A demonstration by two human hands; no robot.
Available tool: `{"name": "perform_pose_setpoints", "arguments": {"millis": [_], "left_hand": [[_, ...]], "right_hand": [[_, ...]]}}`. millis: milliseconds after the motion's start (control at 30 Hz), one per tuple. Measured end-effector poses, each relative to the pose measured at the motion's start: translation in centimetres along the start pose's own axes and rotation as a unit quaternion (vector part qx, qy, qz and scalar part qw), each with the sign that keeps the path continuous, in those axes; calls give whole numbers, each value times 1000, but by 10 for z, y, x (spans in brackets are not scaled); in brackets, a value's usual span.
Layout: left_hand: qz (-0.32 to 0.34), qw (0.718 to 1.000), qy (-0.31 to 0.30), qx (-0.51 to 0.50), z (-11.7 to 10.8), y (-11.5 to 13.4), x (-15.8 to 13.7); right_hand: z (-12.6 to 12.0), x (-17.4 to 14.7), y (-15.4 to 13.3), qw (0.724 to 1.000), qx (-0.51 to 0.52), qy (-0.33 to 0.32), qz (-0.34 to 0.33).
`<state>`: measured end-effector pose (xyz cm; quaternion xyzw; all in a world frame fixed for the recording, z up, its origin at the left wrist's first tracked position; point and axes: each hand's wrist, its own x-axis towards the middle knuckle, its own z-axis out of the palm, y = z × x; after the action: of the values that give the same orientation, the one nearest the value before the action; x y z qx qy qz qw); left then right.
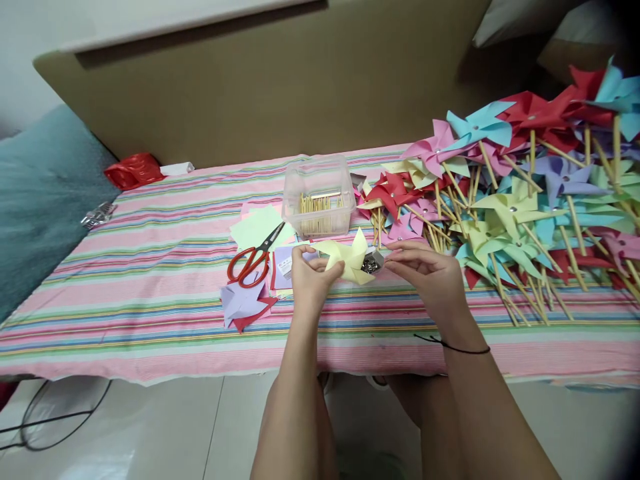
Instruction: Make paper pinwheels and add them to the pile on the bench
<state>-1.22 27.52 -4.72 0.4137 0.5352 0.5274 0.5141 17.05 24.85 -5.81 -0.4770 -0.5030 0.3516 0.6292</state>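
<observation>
Pinching pale-yellow folded-paper pinwheel (345, 259) in left hand (313, 277). Holding right hand (426, 270), unclear whether gripping, just right of small grey metal-filled box (378, 259).

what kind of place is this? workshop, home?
Probably a home, with a craft spot set up: a striped cloth, what looks like a teal cushion at one end, and a heap of paper pinwheels on the right.
</observation>
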Motion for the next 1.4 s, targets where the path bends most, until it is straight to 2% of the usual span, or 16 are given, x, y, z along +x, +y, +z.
{"name": "perform_pose_setpoints", "arguments": {"millis": [167,333,533,767,1233,1400], "left_hand": [[29,999,11,-7,3,1,-2],[29,999,-9,-32,4,5,-4],[26,997,-26,-62,5,6,-4],[47,995,-55,-68,6,11,-8],[70,992,-82,-70,5,11,-10],[68,992,-76,-68,5,12,-11]], "right_hand": [[28,-8,-10,996,43,-48,58],[42,-12,-9,998,13,-44,34],[42,-11,-9,1000,4,-15,23],[43,-10,-7,999,-4,0,-39],[42,-10,-7,999,20,-1,-31],[43,-10,-10,1000,-2,7,-30]]}}
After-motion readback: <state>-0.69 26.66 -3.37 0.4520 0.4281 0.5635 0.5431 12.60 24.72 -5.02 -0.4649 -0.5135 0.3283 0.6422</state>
